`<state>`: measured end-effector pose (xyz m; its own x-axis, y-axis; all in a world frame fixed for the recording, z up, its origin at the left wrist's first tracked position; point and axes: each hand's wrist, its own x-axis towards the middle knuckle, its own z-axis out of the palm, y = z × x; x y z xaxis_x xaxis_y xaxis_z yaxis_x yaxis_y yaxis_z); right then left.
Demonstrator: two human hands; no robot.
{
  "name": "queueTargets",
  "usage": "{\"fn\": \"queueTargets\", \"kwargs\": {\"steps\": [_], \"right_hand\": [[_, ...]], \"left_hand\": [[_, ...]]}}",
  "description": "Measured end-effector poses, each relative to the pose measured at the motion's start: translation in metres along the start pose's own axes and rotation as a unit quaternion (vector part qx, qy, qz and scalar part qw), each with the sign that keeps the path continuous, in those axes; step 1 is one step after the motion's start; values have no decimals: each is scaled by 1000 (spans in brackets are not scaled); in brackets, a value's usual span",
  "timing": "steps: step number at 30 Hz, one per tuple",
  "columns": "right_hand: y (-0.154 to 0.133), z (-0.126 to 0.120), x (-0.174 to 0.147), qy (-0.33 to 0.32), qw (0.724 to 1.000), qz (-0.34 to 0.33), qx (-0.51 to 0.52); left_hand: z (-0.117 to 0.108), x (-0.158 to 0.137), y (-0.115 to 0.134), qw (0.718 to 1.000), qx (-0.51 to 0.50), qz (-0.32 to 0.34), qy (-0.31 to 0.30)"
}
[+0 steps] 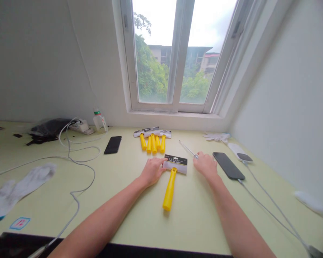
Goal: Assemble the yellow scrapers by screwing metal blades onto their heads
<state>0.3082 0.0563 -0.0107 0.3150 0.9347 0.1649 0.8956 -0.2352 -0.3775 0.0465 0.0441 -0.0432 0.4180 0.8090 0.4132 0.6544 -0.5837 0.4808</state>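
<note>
A scraper with a yellow handle lies in front of me, its handle toward me and its wide head in a black-and-white card sleeve. My left hand grips the left edge of that sleeve between thumb and fingers. To its right, my right hand is closed around a screwdriver, whose thin metal shaft points away and to the left; most of its handle is hidden in my palm. Farther back, several more yellow-handled scrapers lie side by side, their heads in similar sleeves.
A phone with a cable lies right of my right hand, beside a white device and a glove. Left are another phone, a plastic bottle, looping white cables, a black bag and a stained glove.
</note>
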Motion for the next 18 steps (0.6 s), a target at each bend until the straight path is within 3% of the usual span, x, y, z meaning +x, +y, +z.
{"fn": "queueTargets", "kwargs": {"steps": [6, 12, 15, 18], "right_hand": [[-27, 2, -10, -7, 986, -79, 143], [-35, 3, -18, -49, 976, -28, 210], [-38, -1, -25, -173, 959, -44, 220], [-45, -3, -39, -370, 897, -102, 221]], "left_hand": [[-1, 0, -4, 986, -157, -39, 40], [-4, 1, 1, 920, -350, -111, 140], [-7, 4, 3, 883, -402, -130, 204], [-10, 6, 1, 857, -422, -134, 263]]}}
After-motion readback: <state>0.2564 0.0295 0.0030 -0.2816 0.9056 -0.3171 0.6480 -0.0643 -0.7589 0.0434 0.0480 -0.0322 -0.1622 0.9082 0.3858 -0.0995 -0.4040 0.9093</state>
